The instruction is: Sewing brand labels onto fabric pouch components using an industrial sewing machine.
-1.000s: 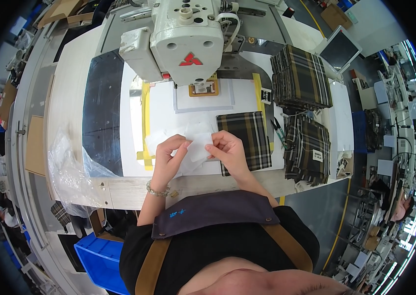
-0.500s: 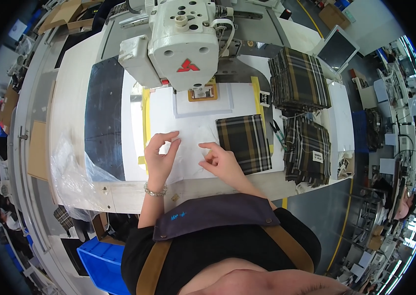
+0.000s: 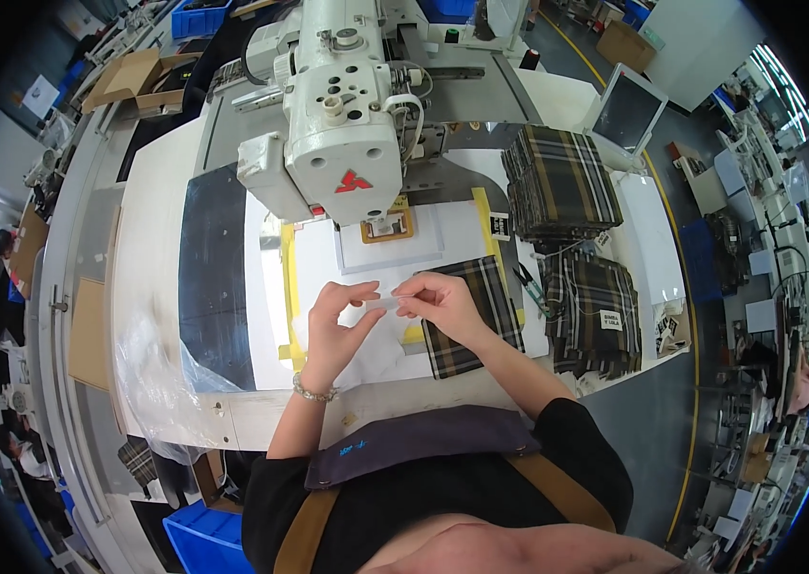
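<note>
Bright centre, warped, seemingly soft rim

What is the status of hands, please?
Right hand pinches small white piece. Left hand at its other end, grip unclear. Plaid cloth lies below right hand.

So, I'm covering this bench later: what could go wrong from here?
The small white piece, pinched in the right hand with the left hand close by, might slip and be hard to spot against the white sheets.
The right arm reaches over the plaid cloth and could nudge it askew.
The snips lie beside the lower plaid stack and might snag it.
</note>
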`<action>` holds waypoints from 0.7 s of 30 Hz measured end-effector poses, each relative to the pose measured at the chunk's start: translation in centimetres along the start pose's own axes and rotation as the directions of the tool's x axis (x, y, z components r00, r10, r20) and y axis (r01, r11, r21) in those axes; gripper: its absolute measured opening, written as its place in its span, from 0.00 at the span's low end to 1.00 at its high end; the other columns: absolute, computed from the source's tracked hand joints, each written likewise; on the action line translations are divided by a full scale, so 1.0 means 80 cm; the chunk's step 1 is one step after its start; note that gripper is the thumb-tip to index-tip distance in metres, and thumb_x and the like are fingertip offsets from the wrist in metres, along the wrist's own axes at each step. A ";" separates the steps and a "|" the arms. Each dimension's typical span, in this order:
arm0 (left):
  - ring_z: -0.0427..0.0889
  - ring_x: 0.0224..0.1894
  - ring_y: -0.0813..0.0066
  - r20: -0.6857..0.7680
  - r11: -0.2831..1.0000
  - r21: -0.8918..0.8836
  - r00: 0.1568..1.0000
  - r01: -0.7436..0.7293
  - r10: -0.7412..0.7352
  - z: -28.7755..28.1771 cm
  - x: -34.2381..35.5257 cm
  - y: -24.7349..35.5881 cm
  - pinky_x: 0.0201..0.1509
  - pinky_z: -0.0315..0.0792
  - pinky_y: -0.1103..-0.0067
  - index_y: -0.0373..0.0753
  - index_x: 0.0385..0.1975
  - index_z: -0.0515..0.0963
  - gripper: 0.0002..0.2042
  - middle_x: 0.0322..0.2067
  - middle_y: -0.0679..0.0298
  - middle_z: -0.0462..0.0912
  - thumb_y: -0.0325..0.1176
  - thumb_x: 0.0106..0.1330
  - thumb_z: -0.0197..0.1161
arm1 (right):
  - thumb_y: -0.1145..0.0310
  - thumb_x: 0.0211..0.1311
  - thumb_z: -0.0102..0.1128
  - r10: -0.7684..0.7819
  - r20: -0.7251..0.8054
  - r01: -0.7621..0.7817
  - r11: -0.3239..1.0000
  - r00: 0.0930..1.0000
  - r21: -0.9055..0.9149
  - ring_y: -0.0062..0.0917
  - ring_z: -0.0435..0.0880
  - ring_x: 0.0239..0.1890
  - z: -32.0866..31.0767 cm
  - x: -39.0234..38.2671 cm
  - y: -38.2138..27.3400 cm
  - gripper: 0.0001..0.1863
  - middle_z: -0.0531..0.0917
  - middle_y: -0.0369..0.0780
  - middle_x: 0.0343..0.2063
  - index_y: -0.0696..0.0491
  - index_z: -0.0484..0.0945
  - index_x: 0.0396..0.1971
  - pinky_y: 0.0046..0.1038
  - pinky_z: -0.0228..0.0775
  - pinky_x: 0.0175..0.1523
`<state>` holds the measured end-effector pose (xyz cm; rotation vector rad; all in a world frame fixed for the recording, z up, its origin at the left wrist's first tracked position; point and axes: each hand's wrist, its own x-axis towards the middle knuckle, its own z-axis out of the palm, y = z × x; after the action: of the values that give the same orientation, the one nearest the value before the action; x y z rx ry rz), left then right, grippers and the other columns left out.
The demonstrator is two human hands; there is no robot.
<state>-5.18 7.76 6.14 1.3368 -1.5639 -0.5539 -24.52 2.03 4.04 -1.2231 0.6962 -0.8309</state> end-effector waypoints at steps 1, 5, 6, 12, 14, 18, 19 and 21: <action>0.76 0.26 0.77 0.015 0.993 0.102 0.999 -0.052 0.051 -0.001 0.005 0.000 0.34 0.72 0.80 0.41 0.39 0.83 0.14 0.28 0.67 0.84 0.24 0.52 0.72 | 0.76 0.62 0.63 -0.061 0.011 0.061 0.995 0.998 -0.072 0.17 0.84 0.33 -0.004 0.004 0.000 0.06 0.85 0.38 0.34 0.60 0.82 0.38 0.18 0.77 0.39; 0.80 0.25 0.73 0.108 0.985 0.125 0.989 -0.115 0.102 0.011 0.023 -0.014 0.26 0.74 0.81 0.40 0.36 0.84 0.10 0.31 0.63 0.85 0.21 0.54 0.69 | 0.76 0.61 0.62 -0.180 0.093 0.201 0.924 0.979 -0.326 0.20 0.85 0.38 -0.025 0.023 -0.006 0.06 0.86 0.41 0.38 0.61 0.82 0.36 0.21 0.77 0.45; 0.82 0.27 0.74 0.144 0.989 0.091 0.985 -0.112 0.099 0.015 0.028 -0.021 0.27 0.75 0.81 0.39 0.36 0.84 0.10 0.32 0.63 0.86 0.20 0.55 0.68 | 0.76 0.61 0.62 -0.174 0.095 0.197 0.910 0.980 -0.364 0.21 0.85 0.38 -0.030 0.031 -0.007 0.06 0.86 0.41 0.39 0.60 0.82 0.37 0.22 0.78 0.45; 0.86 0.31 0.67 0.262 0.934 0.171 0.928 -0.314 0.264 0.034 0.061 -0.067 0.32 0.79 0.78 0.38 0.31 0.83 0.05 0.33 0.62 0.86 0.21 0.56 0.66 | 0.75 0.58 0.64 -0.202 0.175 0.267 0.705 0.964 -0.657 0.28 0.85 0.40 -0.061 0.071 0.015 0.05 0.86 0.41 0.40 0.57 0.83 0.34 0.26 0.78 0.46; 0.85 0.30 0.65 0.283 0.899 0.203 0.902 -0.388 0.325 0.039 0.066 -0.078 0.32 0.79 0.77 0.39 0.30 0.83 0.04 0.32 0.63 0.86 0.22 0.55 0.66 | 0.74 0.56 0.65 -0.366 0.324 0.467 0.426 0.872 -0.775 0.31 0.84 0.40 -0.068 0.077 0.028 0.05 0.85 0.39 0.40 0.55 0.83 0.33 0.29 0.77 0.45; 0.84 0.28 0.65 0.324 0.819 0.283 0.854 -0.498 0.407 0.045 0.077 -0.093 0.31 0.78 0.74 0.41 0.29 0.83 0.05 0.29 0.64 0.85 0.25 0.54 0.67 | 0.72 0.52 0.66 -0.456 0.379 0.539 0.299 0.806 -0.787 0.33 0.82 0.41 -0.074 0.081 0.046 0.05 0.84 0.37 0.40 0.52 0.83 0.31 0.32 0.76 0.46; 0.84 0.28 0.66 0.307 0.806 0.281 0.845 -0.520 0.438 0.047 0.078 -0.095 0.31 0.77 0.74 0.41 0.28 0.82 0.04 0.27 0.65 0.84 0.25 0.53 0.67 | 0.73 0.53 0.66 -0.438 0.352 0.511 0.327 0.827 -0.795 0.33 0.83 0.41 -0.075 0.081 0.048 0.05 0.84 0.38 0.40 0.53 0.83 0.31 0.32 0.76 0.46; 0.84 0.29 0.67 0.309 0.801 0.288 0.842 -0.525 0.442 0.047 0.081 -0.100 0.32 0.78 0.74 0.41 0.28 0.82 0.04 0.29 0.66 0.84 0.26 0.54 0.66 | 0.73 0.53 0.64 -0.459 0.304 0.500 0.401 0.835 -0.767 0.35 0.82 0.40 -0.073 0.080 0.049 0.05 0.83 0.39 0.38 0.54 0.81 0.31 0.33 0.76 0.46</action>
<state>-4.14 -1.50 0.36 1.0810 -2.1929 -0.0899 -25.27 -5.92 -1.19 -2.4152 0.7231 -0.9666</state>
